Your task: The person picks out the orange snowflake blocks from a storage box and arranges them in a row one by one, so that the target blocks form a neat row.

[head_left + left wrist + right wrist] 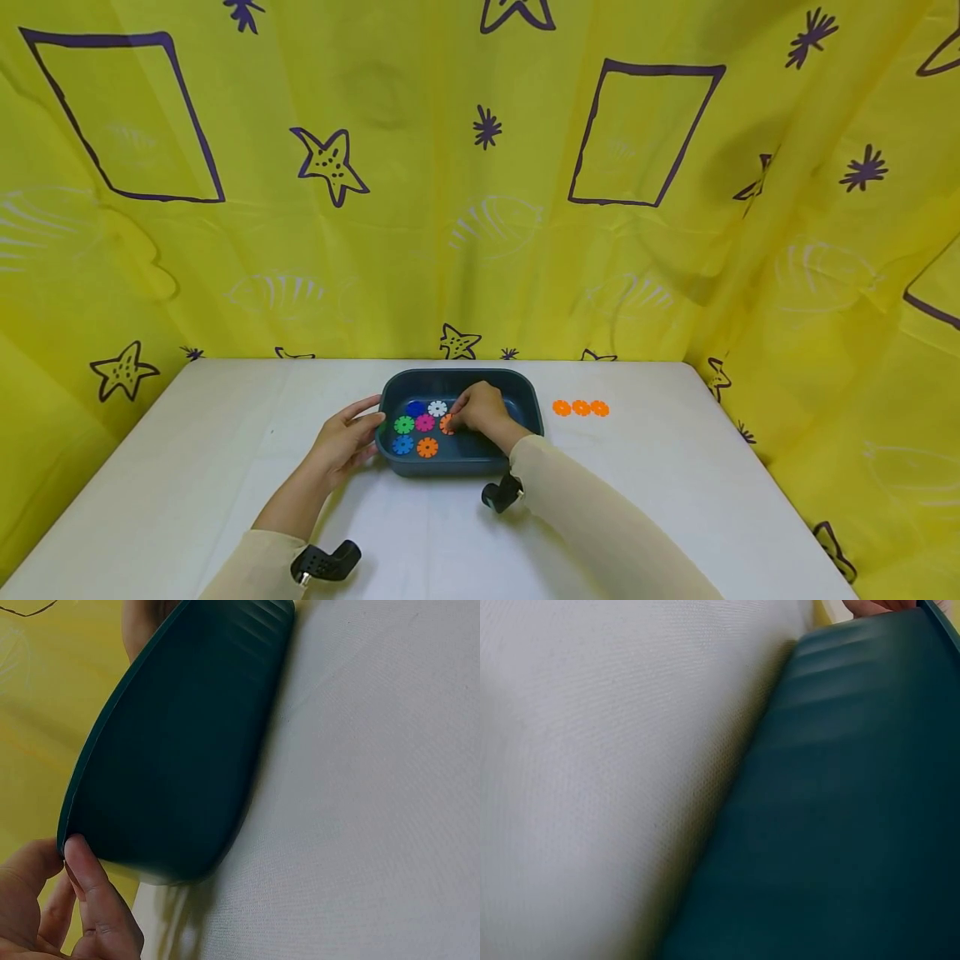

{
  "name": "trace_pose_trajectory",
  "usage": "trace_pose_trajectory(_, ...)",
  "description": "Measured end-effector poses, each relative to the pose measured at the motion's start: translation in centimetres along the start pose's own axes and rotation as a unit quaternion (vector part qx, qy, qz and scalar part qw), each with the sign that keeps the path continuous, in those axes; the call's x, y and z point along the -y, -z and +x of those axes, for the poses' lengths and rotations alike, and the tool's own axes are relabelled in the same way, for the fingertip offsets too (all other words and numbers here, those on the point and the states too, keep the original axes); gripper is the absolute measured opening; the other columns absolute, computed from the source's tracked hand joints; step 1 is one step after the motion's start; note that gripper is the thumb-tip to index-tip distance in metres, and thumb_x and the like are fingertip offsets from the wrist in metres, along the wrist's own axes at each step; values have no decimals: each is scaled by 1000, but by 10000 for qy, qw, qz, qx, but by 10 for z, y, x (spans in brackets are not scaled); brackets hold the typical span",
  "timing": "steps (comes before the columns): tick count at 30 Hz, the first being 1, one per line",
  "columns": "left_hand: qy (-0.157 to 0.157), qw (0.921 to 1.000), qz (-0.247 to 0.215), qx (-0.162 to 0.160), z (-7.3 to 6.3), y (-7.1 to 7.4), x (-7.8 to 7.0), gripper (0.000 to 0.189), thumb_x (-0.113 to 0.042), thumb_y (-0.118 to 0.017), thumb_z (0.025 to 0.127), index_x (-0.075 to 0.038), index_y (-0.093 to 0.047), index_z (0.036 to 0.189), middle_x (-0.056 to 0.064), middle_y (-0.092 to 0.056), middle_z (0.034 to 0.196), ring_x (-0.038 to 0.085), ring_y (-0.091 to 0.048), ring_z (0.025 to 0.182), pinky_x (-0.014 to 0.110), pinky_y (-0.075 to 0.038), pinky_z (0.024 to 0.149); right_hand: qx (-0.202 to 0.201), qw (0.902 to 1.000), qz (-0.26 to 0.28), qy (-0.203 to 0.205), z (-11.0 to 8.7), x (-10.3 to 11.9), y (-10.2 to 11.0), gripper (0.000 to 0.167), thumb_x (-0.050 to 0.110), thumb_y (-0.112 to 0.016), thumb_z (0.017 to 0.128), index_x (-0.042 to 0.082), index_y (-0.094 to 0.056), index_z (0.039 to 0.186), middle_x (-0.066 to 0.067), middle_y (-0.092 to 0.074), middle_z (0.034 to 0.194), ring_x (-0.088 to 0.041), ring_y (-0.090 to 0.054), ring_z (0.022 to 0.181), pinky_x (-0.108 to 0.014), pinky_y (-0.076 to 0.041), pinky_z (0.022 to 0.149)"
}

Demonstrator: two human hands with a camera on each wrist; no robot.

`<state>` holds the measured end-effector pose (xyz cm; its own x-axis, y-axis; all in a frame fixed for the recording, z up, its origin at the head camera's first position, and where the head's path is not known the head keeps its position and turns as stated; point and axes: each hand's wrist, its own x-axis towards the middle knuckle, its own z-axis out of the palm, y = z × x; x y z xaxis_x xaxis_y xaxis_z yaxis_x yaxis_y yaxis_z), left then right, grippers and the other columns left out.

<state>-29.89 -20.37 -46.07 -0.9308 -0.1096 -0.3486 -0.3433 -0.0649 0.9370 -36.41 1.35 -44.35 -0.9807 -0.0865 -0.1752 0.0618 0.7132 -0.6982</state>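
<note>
A dark teal plastic tub (pixel 461 468) stands on the table. My left hand (pixel 341 440) holds its left end, the thumb over the rim; in the left wrist view the fingers (pixel 97 892) pinch that rim from outside. My right hand (pixel 482 410) reaches down inside the tub, fingertips on an orange notched disc (pixel 446 424). Left of it lie a white disc (pixel 437 408), a dark blue disc (pixel 416 408), a pink disc (pixel 424 422), a green disc (pixel 404 425), a blue disc (pixel 402 445) and another orange disc (pixel 427 447). The tub wall (pixel 840 810) hides the right fingers in the right wrist view.
Three orange discs (pixel 581 407) lie in a row on the white tabletop (pixel 645 467), right of the tub. A yellow curtain (pixel 405 250) with dark drawn shapes hangs behind the table and along both sides.
</note>
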Motion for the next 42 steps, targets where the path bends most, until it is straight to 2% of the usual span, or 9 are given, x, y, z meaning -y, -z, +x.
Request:
trace_pose_trajectory(5, -30, 10000, -58, 56, 0, 1, 1, 50, -21, -63, 97, -14, -49, 144, 1, -69, 104, 8, -63, 75, 20, -55, 63, 145, 9999, 71, -13, 2, -2, 2, 13, 9, -87, 72, 6, -74, 74, -4, -66, 73, -15, -56, 63, -24, -50, 57)
trace_pose_trajectory(11, -46, 9999, -83, 93, 0, 1, 1, 52, -21, -63, 96, -13, -48, 145, -3, -69, 98, 7, -63, 73, 20, -55, 62, 351, 9985, 421, -69, 8, -9, 2, 11, 6, -85, 74, 4, -75, 79, -5, -70, 75, -14, -60, 62, -26, -55, 62)
trace_pose_trajectory(17, -43, 9999, -108, 96, -1, 1, 1, 52, -21, -64, 96, -13, -48, 145, -2, -70, 99, 7, -63, 73, 20, -55, 62, 634, 9944, 846, -11, 8, -15, 6, 12, 3, -82, 76, 2, -76, 86, -8, -71, 84, -14, -63, 64, -27, -58, 66)
trace_pose_trajectory(24, -33, 9999, -103, 83, -1, 1, 1, 52, -21, -64, 96, -13, -48, 145, -2, -69, 99, 7, -64, 73, 20, -55, 62, 931, 9909, 971, 45, 1, -12, 14, 12, 1, -76, 83, -1, -76, 95, -11, -71, 93, -15, -65, 69, -29, -59, 70)
trace_pose_trajectory(42, -45, 9999, -89, 58, -2, 1, 0, 51, -21, -64, 96, -13, -49, 144, -1, -71, 101, 6, -66, 74, 19, -55, 61, 906, 9891, 1165, 16, -1, -14, 18, 10, 3, -71, 87, -2, -75, 96, -9, -71, 83, -13, -65, 67, -28, -59, 68)
